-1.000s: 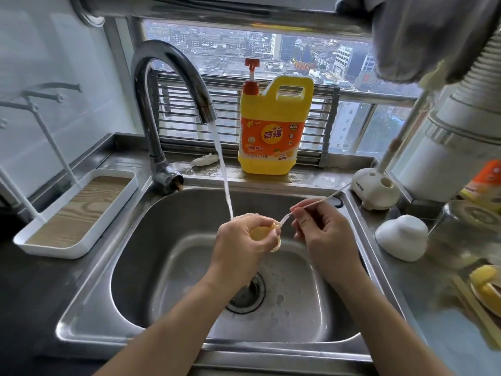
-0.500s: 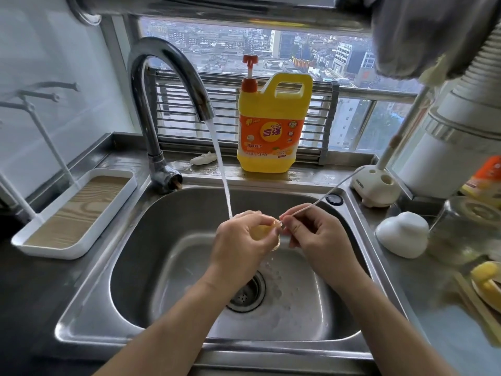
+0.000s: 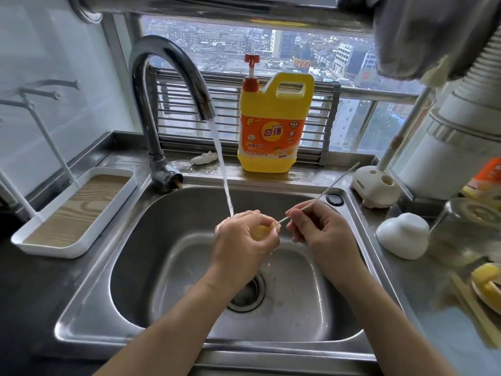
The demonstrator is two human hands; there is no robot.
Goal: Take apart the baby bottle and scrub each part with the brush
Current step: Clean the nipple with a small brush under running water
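Left hand [image 3: 241,240]: grip curled close round a small yellow bottle part [image 3: 260,231], held over the middle of the sink [image 3: 189,207], above the drain [image 3: 248,294]. Right hand [image 3: 322,234]: grip a fingertip pinch on the thin brush [image 3: 329,187]; its near tip meets the part and its stem slants up and right past the sink rim. Water stream [image 3: 223,172] from the tap [image 3: 162,58] lands on the left fingers. The basin gives open room below both hands. Detergent jug [image 3: 273,131] stands on the back ledge. White tray [image 3: 67,248] sits left of the rim, and a white dome [image 3: 401,237] sits on the right worktop.
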